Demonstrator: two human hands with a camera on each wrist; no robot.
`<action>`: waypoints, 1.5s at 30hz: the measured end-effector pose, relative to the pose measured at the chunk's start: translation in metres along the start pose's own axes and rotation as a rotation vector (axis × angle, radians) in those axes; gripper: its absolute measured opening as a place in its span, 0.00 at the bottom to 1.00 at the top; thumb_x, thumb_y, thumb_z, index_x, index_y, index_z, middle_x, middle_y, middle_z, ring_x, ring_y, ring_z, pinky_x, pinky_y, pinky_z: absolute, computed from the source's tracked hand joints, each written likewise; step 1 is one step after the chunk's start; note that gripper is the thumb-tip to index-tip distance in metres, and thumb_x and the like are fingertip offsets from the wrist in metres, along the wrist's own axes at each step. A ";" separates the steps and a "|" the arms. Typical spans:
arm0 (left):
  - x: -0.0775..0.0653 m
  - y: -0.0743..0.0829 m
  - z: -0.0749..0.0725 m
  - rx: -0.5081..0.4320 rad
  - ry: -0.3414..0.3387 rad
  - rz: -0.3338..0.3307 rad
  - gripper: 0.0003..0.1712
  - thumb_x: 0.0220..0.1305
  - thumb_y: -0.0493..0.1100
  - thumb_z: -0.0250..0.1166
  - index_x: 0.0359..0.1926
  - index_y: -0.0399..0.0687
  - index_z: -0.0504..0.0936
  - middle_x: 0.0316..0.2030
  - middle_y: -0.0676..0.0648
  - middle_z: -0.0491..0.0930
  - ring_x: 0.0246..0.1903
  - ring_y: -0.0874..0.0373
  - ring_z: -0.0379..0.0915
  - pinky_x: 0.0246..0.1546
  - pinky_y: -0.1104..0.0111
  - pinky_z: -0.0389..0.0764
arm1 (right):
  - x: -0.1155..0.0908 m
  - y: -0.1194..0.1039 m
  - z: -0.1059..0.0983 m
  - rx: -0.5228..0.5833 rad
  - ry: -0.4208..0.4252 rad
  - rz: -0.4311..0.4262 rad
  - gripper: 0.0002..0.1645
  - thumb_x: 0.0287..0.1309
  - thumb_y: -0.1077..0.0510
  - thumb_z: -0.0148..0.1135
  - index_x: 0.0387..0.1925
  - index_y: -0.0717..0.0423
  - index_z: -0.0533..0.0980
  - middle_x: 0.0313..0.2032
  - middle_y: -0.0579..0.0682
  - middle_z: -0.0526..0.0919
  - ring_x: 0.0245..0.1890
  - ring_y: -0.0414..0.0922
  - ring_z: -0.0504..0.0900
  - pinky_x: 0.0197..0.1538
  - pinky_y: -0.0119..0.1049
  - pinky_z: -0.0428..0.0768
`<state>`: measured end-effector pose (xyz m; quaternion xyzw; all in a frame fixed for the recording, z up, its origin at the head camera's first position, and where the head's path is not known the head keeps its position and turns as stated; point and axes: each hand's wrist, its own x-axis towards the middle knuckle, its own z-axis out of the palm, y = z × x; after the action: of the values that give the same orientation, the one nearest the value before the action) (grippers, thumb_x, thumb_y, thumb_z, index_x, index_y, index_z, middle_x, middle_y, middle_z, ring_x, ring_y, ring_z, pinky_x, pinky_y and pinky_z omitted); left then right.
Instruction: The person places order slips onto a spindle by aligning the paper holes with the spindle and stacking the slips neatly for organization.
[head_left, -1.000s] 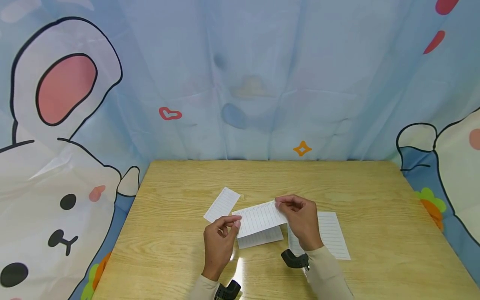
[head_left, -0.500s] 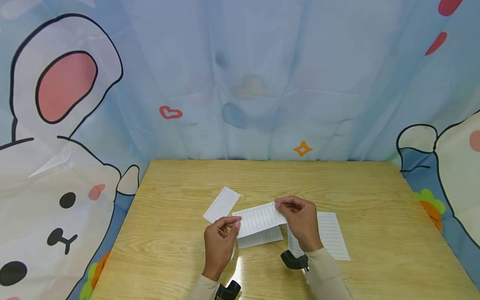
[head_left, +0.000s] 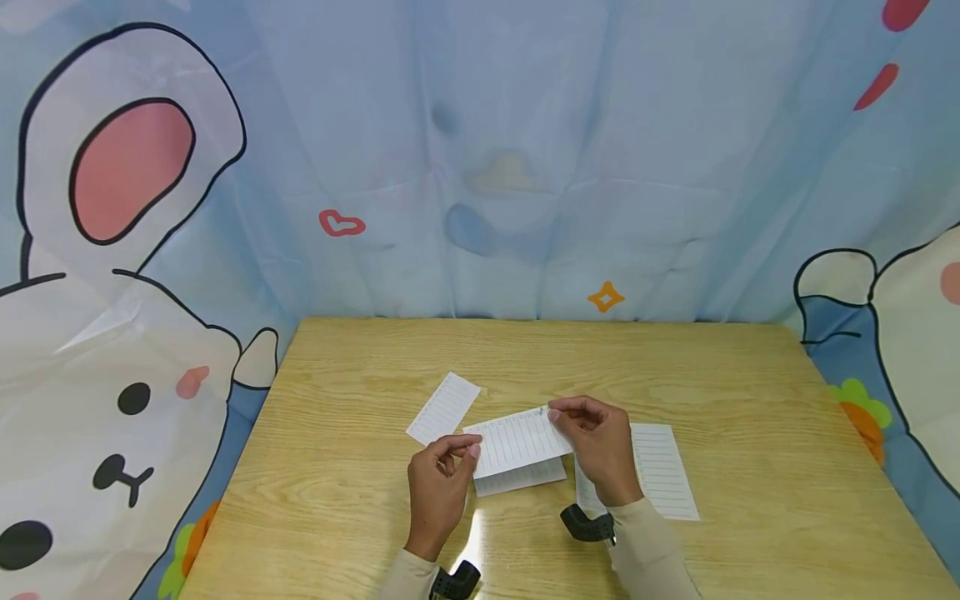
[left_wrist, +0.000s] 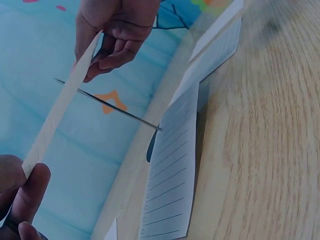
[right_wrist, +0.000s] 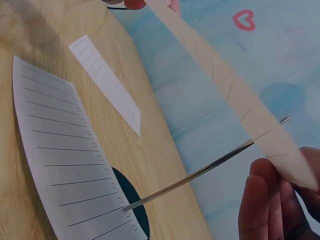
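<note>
A lined paper slip [head_left: 517, 440] is stretched between both hands above the table. My left hand [head_left: 438, 496] pinches its left end between thumb and fingers, and my right hand [head_left: 603, 450] pinches its right end. An upright metal spike [right_wrist: 190, 177], like that of a bill spike, rises from a dark round base [right_wrist: 131, 195]. Its tip stands out on the far side of the held slip, near the right hand. Lower on the spike sits another lined sheet [right_wrist: 55, 135], covering much of the base.
A narrow lined slip [head_left: 444, 408] lies on the wooden table [head_left: 337, 467] at the back left. More lined paper [head_left: 663, 471] lies to the right, partly behind the right hand and sleeve. A patterned blue curtain [head_left: 487, 167] hangs behind the table.
The right end of the held slip and the right hand have come down slightly. A dark mark, the spike's tip, now shows through the slip near the right hand.
</note>
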<state>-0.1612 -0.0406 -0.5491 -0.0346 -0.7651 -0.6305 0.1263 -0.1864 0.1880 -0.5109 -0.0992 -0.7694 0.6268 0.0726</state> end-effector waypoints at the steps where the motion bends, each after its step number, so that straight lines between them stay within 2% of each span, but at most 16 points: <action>1: 0.000 -0.001 0.000 0.001 0.001 -0.003 0.08 0.67 0.37 0.73 0.40 0.57 0.93 0.27 0.56 0.86 0.18 0.67 0.60 0.18 0.74 0.61 | 0.000 0.001 0.000 0.000 0.001 -0.003 0.07 0.65 0.62 0.74 0.43 0.60 0.88 0.42 0.58 0.91 0.30 0.38 0.82 0.33 0.27 0.78; 6: 0.001 -0.004 0.000 0.006 0.002 -0.014 0.09 0.66 0.36 0.74 0.39 0.58 0.93 0.26 0.56 0.86 0.18 0.66 0.60 0.18 0.75 0.60 | 0.001 0.007 0.001 -0.012 0.004 -0.020 0.06 0.64 0.62 0.74 0.42 0.59 0.89 0.41 0.59 0.91 0.29 0.37 0.81 0.30 0.27 0.75; 11: 0.000 -0.008 0.002 0.050 0.013 -0.008 0.09 0.65 0.36 0.74 0.39 0.59 0.93 0.27 0.57 0.86 0.18 0.66 0.61 0.19 0.75 0.62 | 0.002 0.014 0.003 -0.035 0.015 -0.023 0.05 0.64 0.63 0.75 0.41 0.59 0.89 0.41 0.60 0.91 0.29 0.38 0.82 0.30 0.27 0.75; 19: -0.001 -0.013 0.004 0.160 0.018 -0.031 0.09 0.63 0.37 0.75 0.37 0.60 0.93 0.26 0.59 0.86 0.18 0.68 0.61 0.21 0.74 0.63 | 0.002 0.022 0.006 -0.109 0.034 -0.007 0.05 0.64 0.62 0.75 0.41 0.57 0.90 0.39 0.57 0.92 0.31 0.38 0.84 0.33 0.28 0.78; 27: -0.002 -0.019 0.008 0.306 0.003 -0.088 0.07 0.64 0.41 0.76 0.36 0.63 0.93 0.27 0.60 0.85 0.18 0.69 0.61 0.21 0.74 0.61 | 0.003 0.031 0.009 -0.190 0.051 0.020 0.05 0.62 0.63 0.75 0.40 0.55 0.90 0.36 0.54 0.92 0.31 0.39 0.85 0.34 0.27 0.78; 31: -0.002 -0.020 0.010 0.360 -0.001 -0.118 0.07 0.63 0.42 0.76 0.35 0.64 0.92 0.26 0.60 0.85 0.19 0.68 0.64 0.22 0.73 0.63 | 0.002 0.034 0.010 -0.235 0.064 0.012 0.05 0.62 0.63 0.75 0.39 0.54 0.91 0.35 0.53 0.92 0.31 0.38 0.85 0.34 0.27 0.78; 38: -0.002 -0.023 0.013 0.448 0.017 -0.125 0.08 0.59 0.42 0.77 0.32 0.66 0.92 0.22 0.65 0.83 0.31 0.64 0.79 0.28 0.71 0.70 | 0.003 0.040 0.013 -0.321 0.077 -0.018 0.03 0.60 0.61 0.76 0.37 0.53 0.91 0.34 0.51 0.93 0.30 0.37 0.85 0.35 0.25 0.79; 45: -0.003 -0.025 0.016 0.515 0.013 -0.134 0.08 0.57 0.42 0.77 0.30 0.65 0.92 0.20 0.66 0.82 0.28 0.65 0.75 0.27 0.71 0.68 | 0.003 0.047 0.016 -0.395 0.085 -0.033 0.02 0.60 0.60 0.75 0.34 0.51 0.91 0.31 0.49 0.91 0.29 0.38 0.84 0.35 0.27 0.78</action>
<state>-0.1662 -0.0298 -0.5767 0.0536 -0.9001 -0.4220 0.0939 -0.1905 0.1828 -0.5603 -0.1251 -0.8751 0.4578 0.0943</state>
